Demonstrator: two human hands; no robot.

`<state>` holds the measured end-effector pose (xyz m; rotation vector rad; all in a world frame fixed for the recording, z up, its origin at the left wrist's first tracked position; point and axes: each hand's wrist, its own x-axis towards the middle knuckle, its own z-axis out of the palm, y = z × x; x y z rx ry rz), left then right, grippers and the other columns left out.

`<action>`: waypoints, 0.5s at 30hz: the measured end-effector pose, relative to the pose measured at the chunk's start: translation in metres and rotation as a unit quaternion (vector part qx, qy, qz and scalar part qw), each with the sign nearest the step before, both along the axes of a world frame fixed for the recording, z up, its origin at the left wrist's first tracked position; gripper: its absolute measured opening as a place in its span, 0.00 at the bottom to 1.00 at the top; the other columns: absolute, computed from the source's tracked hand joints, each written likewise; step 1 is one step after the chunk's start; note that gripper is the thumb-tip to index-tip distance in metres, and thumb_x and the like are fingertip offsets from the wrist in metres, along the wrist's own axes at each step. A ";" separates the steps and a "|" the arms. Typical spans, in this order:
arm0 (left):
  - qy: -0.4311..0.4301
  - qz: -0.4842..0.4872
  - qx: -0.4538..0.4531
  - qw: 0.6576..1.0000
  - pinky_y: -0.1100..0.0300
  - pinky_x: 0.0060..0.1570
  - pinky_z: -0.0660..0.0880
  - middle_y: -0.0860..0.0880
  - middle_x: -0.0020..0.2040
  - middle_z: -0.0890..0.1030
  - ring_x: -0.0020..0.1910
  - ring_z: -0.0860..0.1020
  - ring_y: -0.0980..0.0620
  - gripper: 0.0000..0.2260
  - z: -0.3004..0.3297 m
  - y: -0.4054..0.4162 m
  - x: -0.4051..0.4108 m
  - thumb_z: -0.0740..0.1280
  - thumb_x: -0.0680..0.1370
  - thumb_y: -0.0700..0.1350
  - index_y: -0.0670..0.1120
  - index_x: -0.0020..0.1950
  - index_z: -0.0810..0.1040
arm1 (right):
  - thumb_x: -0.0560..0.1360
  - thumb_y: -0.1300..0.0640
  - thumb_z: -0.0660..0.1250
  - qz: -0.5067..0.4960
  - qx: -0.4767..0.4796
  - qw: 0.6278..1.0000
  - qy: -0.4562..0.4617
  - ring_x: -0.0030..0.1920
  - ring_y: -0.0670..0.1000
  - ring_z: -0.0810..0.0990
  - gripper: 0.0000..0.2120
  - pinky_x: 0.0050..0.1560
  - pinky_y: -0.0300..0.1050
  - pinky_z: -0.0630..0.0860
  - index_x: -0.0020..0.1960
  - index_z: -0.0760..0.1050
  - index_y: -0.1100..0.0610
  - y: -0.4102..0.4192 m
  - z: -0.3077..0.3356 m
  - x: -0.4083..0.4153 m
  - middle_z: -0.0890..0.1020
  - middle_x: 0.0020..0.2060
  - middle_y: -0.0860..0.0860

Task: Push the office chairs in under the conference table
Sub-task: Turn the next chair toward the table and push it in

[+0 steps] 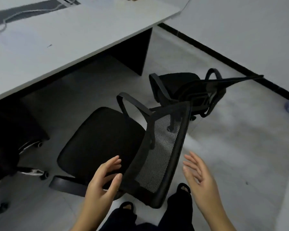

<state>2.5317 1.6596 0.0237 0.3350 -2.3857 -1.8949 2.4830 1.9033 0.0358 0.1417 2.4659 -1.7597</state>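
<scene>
Nearby, a second chair (187, 87) stands beside the table (57, 47) leg (133, 50).

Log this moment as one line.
left hand: open, at mesh chair backrest | right hand: open, apart | chair: not under table

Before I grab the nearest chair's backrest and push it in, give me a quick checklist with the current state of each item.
1. Left hand on the backrest: not ok, fingers open beside its edge, no grip.
2. Right hand on the backrest: not ok, open and apart from it.
3. Nearest chair under the table: not ok, seat fully outside the edge.
4. Path to the table: ok, bare floor ahead of the seat.
5. Second chair clear of the first: cannot tell, their parts overlap in view.
6. Feet clear of the wheels: cannot tell, base hidden.
</scene>
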 end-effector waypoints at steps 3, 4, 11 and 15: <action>-0.008 0.079 0.012 0.997 0.70 0.49 0.74 0.61 0.57 0.77 0.57 0.76 0.60 0.17 -0.008 0.035 -0.003 0.63 0.70 0.56 0.66 0.59 0.72 | 0.69 0.49 0.63 0.085 0.006 0.996 -0.009 0.56 0.36 0.76 0.22 0.53 0.26 0.70 0.63 0.68 0.44 0.022 -0.005 -0.039 0.79 0.55 0.37; -0.008 0.106 0.012 0.994 0.71 0.49 0.74 0.61 0.56 0.77 0.57 0.76 0.60 0.16 -0.010 0.051 -0.005 0.65 0.72 0.54 0.66 0.58 0.72 | 0.69 0.49 0.63 0.117 0.008 0.993 -0.012 0.56 0.37 0.76 0.21 0.54 0.27 0.70 0.61 0.67 0.41 0.032 -0.008 -0.051 0.78 0.55 0.37; -0.019 0.258 -0.015 0.966 0.73 0.48 0.73 0.59 0.56 0.77 0.55 0.77 0.61 0.17 -0.006 0.172 -0.011 0.64 0.72 0.54 0.63 0.60 0.71 | 0.74 0.58 0.65 0.294 0.031 0.955 -0.003 0.57 0.38 0.74 0.20 0.56 0.31 0.71 0.61 0.67 0.39 0.101 -0.004 -0.136 0.76 0.58 0.39; -0.066 0.264 -0.099 0.957 0.76 0.54 0.68 0.67 0.58 0.73 0.59 0.72 0.66 0.18 -0.014 0.210 -0.016 0.64 0.72 0.54 0.66 0.61 0.68 | 0.74 0.56 0.65 0.380 0.077 0.921 0.047 0.60 0.36 0.70 0.21 0.58 0.33 0.66 0.62 0.66 0.39 0.116 -0.005 -0.173 0.73 0.58 0.36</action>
